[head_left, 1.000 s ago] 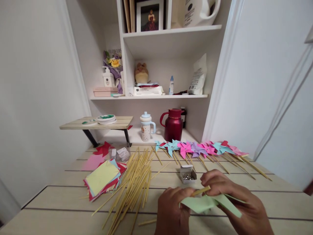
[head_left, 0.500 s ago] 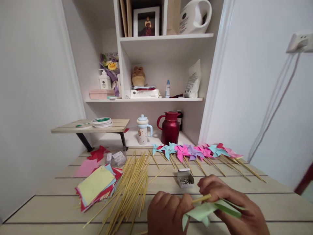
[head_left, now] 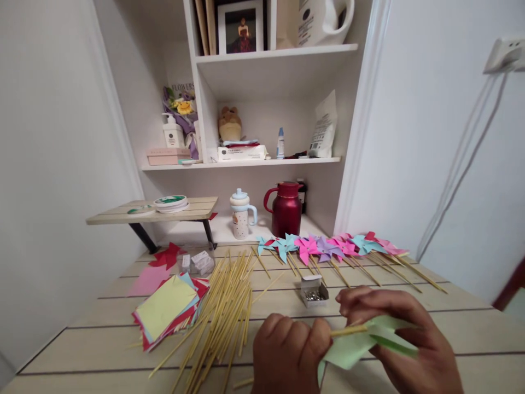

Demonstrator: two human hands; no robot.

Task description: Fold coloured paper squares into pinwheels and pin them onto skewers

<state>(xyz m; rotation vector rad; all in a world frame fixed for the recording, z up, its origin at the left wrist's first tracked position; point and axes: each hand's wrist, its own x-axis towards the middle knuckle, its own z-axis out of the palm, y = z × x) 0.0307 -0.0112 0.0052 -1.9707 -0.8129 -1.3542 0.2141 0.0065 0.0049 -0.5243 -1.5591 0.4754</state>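
My left hand (head_left: 289,353) is closed around a thin yellow wooden stick (head_left: 348,330), whose tip sticks out to the right past my thumb. A light green paper pinwheel (head_left: 353,350) lies against that tip, with folded blades below and beside it. My right hand (head_left: 410,339) grips the pinwheel from the right, fingers curled over its far side; the fingertips are partly hidden. Just beyond my hands stands a small open box (head_left: 314,298) of shiny metal pins. Left of my left hand spreads a heap of loose sticks (head_left: 223,306).
Finished pinwheels (head_left: 324,247) on sticks line the table's back. On the left are a stack of coloured paper (head_left: 166,306), a red paper shape (head_left: 167,255) and small clear boxes (head_left: 200,264). Behind stand a red jug (head_left: 286,210) and a tumbler (head_left: 240,216), below shelves.
Both hands, with the stick and green pinwheel, have shifted slightly right. My right fingers have lifted off the stick's tip and sit farther over the paper. The view has tilted slightly.
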